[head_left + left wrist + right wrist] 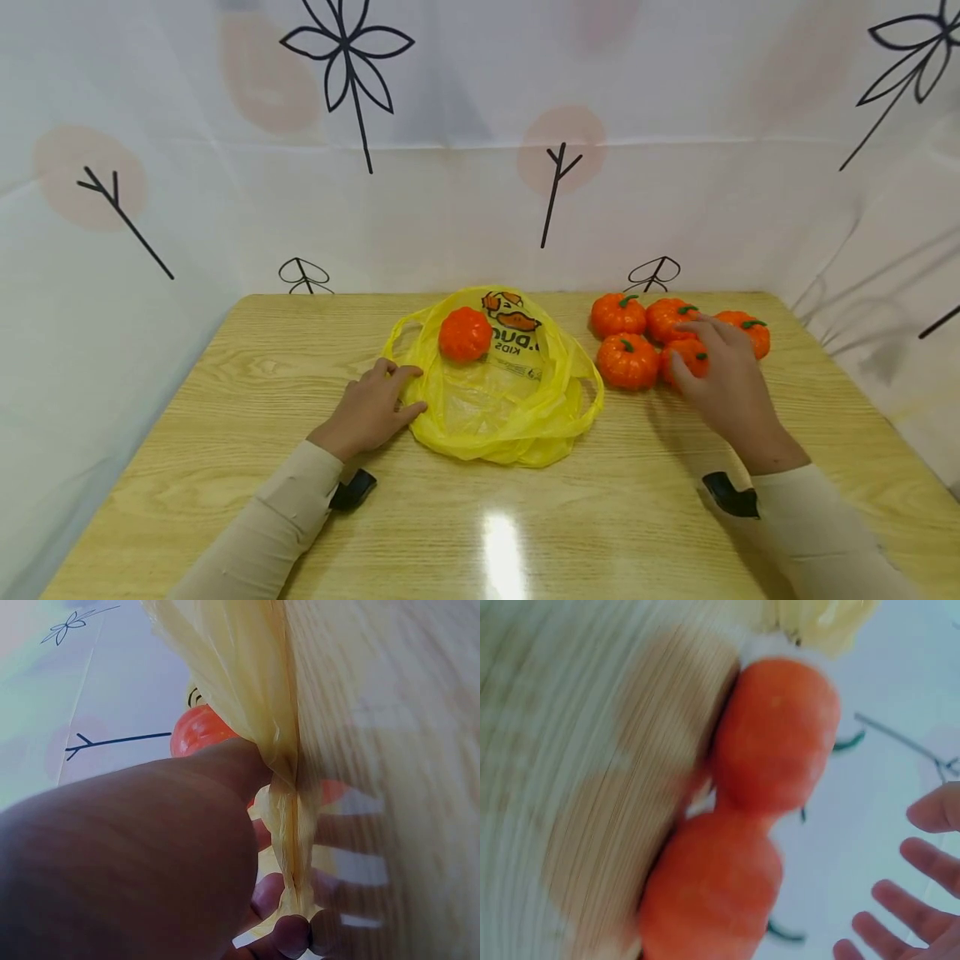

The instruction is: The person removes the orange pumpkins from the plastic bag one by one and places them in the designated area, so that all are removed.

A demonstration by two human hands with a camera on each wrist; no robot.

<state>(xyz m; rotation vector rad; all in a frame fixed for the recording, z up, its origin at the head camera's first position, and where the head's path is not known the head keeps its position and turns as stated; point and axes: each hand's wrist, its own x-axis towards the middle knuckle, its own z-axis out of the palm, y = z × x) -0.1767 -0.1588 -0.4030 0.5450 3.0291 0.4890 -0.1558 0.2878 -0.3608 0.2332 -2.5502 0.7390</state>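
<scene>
A yellow plastic bag (480,425) with a printed duck lies spread with its mouth up. Inside it sits an orange toy pumpkin (465,335), which in the left wrist view shows partly behind the film. At the bag's left rim my left hand (372,408) rests with thumb and fingers apart, fingertips touching the film. My right hand (723,383) reaches over a group of toy pumpkins with green stems, its fingers spread and holding nothing. Nearest to it is a front pumpkin (684,358), partly hidden by the thumb. Another front pumpkin (627,362) sits left of that one.
Behind the front pumpkins stand a left back pumpkin (617,316), a middle back pumpkin (670,319) and a right back pumpkin (752,333). The wooden table (247,400) ends at a white cloth backdrop (450,217) with plant drawings.
</scene>
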